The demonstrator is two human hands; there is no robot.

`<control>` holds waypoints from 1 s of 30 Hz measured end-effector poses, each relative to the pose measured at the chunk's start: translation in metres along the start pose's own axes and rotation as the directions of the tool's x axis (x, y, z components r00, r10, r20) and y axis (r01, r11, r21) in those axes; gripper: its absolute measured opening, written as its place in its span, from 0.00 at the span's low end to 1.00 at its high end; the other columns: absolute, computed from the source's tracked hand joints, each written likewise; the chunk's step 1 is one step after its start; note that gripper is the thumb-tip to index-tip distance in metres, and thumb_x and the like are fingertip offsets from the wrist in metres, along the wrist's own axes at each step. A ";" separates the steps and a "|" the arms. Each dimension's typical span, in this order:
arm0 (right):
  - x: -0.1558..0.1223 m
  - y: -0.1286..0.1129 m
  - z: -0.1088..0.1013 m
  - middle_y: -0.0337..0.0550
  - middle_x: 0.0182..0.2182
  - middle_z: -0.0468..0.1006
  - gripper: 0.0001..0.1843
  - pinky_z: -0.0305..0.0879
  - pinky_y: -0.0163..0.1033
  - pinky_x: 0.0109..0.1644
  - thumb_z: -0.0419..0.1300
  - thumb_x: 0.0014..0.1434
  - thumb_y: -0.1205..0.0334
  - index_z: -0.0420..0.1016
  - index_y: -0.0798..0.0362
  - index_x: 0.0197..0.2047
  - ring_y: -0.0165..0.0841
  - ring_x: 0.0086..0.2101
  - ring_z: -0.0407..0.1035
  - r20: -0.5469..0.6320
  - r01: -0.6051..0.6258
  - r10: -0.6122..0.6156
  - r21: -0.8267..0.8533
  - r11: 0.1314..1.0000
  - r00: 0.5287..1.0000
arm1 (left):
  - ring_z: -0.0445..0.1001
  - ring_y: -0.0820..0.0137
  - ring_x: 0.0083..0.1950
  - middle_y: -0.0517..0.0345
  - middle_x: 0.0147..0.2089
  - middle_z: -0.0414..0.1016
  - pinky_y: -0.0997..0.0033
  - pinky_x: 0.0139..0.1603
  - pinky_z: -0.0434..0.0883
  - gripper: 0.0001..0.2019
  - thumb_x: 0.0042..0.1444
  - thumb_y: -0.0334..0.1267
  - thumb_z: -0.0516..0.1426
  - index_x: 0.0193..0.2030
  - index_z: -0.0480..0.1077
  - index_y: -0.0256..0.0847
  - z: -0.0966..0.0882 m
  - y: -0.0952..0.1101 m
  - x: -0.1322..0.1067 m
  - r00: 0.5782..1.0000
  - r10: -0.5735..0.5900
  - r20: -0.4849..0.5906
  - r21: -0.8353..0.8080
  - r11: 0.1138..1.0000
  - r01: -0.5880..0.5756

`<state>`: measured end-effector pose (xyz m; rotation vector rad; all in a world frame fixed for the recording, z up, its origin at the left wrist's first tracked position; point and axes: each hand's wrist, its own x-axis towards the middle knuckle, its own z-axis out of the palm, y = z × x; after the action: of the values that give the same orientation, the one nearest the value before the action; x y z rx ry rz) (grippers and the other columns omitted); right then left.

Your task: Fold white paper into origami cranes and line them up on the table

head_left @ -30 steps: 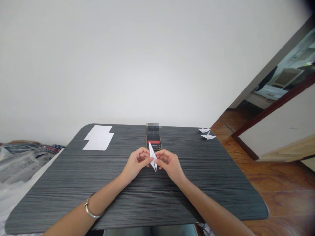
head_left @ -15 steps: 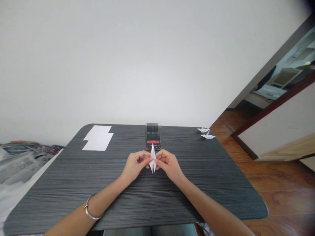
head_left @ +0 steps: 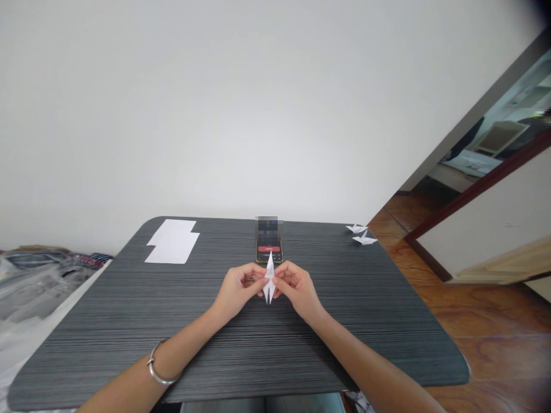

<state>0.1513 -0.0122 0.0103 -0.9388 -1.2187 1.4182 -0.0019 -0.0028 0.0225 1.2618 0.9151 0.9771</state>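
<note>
A folded piece of white paper (head_left: 270, 267), long and narrow with a point at the top and two points at the bottom, is held between both hands above the table. My left hand (head_left: 242, 287) pinches its left side between thumb and fingers. On the opposite side, my right hand (head_left: 298, 288) pinches it in the same way, thumb across the middle of the paper. Just behind the paper lies a phone (head_left: 269, 250), its lower part partly covered by the paper's upper tip.
Two folded paper cranes (head_left: 364, 240) sit at the table's far right corner. Overlapping white sheets (head_left: 173, 248) lie at the far left. The dark table (head_left: 129, 321) meets a white wall (head_left: 267, 115). Plastic-covered items (head_left: 34, 287) are beside the table on the left.
The paper's upper tip leans slightly more to the right. Both hands keep their pinch on it, and the view has shifted very slightly.
</note>
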 end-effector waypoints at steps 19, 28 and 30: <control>-0.001 -0.001 0.001 0.34 0.18 0.73 0.09 0.66 0.29 0.22 0.64 0.47 0.60 0.69 0.55 0.23 0.24 0.17 0.67 0.012 0.016 -0.018 0.099 0.995 1.000 | 0.71 0.76 0.23 0.59 0.22 0.74 0.79 0.25 0.69 0.07 0.45 0.36 0.61 0.25 0.72 0.33 -0.003 -0.002 0.001 0.999 -0.014 0.047 -0.089 0.996 0.018; 0.000 -0.001 0.000 0.34 0.18 0.71 0.08 0.67 0.30 0.23 0.62 0.49 0.60 0.70 0.55 0.24 0.24 0.18 0.66 -0.005 0.062 -0.062 0.068 0.996 0.998 | 0.72 0.75 0.27 0.58 0.26 0.75 0.77 0.29 0.70 0.09 0.48 0.38 0.60 0.30 0.73 0.33 -0.002 0.002 0.000 0.996 -0.004 0.088 -0.097 0.995 0.013; 0.000 0.000 0.000 0.34 0.18 0.71 0.08 0.67 0.30 0.23 0.62 0.49 0.60 0.70 0.54 0.24 0.24 0.18 0.66 0.005 0.061 -0.062 0.068 0.996 0.998 | 0.71 0.75 0.27 0.58 0.26 0.75 0.77 0.29 0.70 0.08 0.47 0.38 0.61 0.29 0.73 0.32 -0.002 0.002 0.000 0.997 -0.019 0.073 -0.087 0.996 0.025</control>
<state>0.1512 -0.0125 0.0106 -0.8435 -1.1875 1.4066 -0.0035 -0.0017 0.0241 1.2030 0.8201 0.9384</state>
